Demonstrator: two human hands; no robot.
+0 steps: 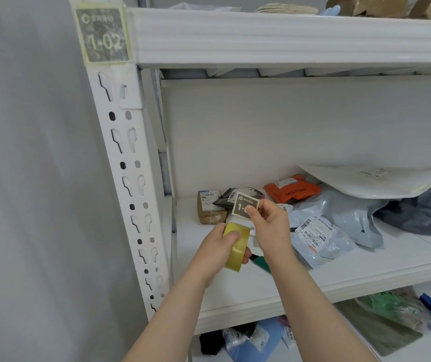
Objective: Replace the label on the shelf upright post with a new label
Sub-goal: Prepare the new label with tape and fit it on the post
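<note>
New label [243, 205] was pinched in right hand [269, 226] just above tape roll [236, 244], which was gripped in left hand [219, 250], presumably so a strip could be drawn onto it. Old label [103, 35], not yet removed, was taped high on post [130, 178].

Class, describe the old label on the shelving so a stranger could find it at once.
Find the white perforated metal upright post at the left of the view. At its top, level with the upper shelf, sits the worn grey square label reading 1-02 under yellowed tape. Unlike the crisp dark label pinched in the right hand, it is faded and mottled.
</note>
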